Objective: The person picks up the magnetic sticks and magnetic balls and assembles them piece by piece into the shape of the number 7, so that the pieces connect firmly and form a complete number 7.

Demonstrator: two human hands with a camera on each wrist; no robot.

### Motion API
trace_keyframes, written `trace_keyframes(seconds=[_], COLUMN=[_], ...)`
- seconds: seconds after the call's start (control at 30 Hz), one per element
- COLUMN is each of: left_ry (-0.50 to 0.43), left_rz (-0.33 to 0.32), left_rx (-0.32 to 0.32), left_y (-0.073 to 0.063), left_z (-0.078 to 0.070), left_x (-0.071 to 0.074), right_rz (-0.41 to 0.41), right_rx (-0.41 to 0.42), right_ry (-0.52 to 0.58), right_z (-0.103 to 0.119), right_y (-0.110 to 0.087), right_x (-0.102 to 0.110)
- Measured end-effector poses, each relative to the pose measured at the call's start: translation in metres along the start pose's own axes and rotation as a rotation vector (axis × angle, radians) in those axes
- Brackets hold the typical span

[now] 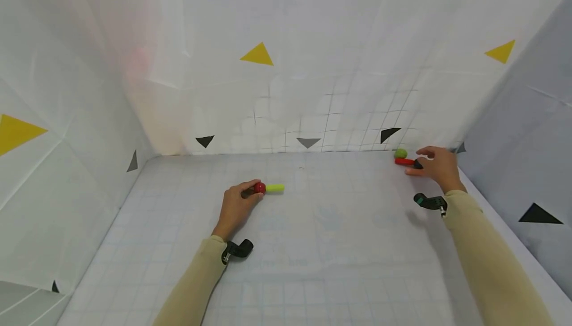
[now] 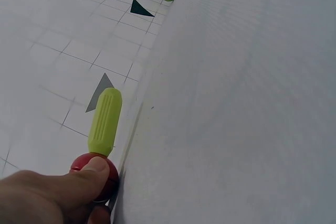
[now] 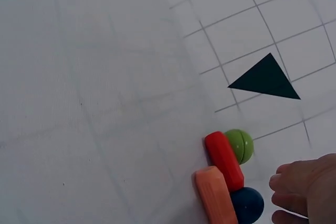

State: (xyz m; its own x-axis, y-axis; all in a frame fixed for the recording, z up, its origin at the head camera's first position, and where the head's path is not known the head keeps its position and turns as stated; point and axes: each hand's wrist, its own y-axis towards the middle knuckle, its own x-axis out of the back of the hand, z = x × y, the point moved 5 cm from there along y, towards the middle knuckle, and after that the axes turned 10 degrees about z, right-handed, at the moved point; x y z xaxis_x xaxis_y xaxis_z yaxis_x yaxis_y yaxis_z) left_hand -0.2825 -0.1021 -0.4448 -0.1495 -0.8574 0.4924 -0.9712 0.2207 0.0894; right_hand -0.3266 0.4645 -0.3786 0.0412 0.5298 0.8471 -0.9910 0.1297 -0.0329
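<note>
My left hand (image 1: 235, 204) pinches a red ball (image 1: 259, 188) between thumb and fingers. A yellow-green ribbed stick (image 2: 106, 121) extends from that ball, pointing away from the hand. At the far right, my right hand (image 1: 438, 165) is beside a cluster of small toy pieces, fingers spread around its near end. In the right wrist view, the cluster shows a red stick (image 3: 224, 160), a grooved green ball (image 3: 240, 146), a dark blue ball (image 3: 248, 205) and an orange stick (image 3: 216, 195) lying close together. A gap separates the fingers (image 3: 289, 200) from the blue ball there.
The white gridded tabletop (image 1: 321, 246) meets a white back wall (image 1: 304, 87) just behind the cluster. Side walls (image 1: 527, 132) stand at left and right. Yellow triangles (image 1: 259, 54) and dark triangles (image 1: 390, 134) mark the walls.
</note>
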Motion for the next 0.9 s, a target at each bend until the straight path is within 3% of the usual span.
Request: trace_keyframes(seconds=[0.37, 0.53, 0.77, 0.9], left_ry=[-0.006, -0.001, 0.008, 0.012], left_rz=[-0.003, -0.004, -0.006, -0.01], left_rx=[0.012, 0.017, 0.008, 0.002], left_y=[-0.002, -0.002, -0.001, -0.001], left_z=[-0.002, -0.001, -0.001, 0.0], left_x=[0.001, 0.001, 0.001, 0.001], right_rz=[0.044, 0.063, 0.074, 0.086], right_rx=[-0.02, -0.032, 0.024, -0.004], right_ry=[-0.042, -0.023, -0.067, -0.067], right_z=[-0.029, -0.032, -0.028, -0.03], right_y=[0.017, 0.021, 0.024, 0.025], right_x=[-0.011, -0.017, -0.018, -0.018])
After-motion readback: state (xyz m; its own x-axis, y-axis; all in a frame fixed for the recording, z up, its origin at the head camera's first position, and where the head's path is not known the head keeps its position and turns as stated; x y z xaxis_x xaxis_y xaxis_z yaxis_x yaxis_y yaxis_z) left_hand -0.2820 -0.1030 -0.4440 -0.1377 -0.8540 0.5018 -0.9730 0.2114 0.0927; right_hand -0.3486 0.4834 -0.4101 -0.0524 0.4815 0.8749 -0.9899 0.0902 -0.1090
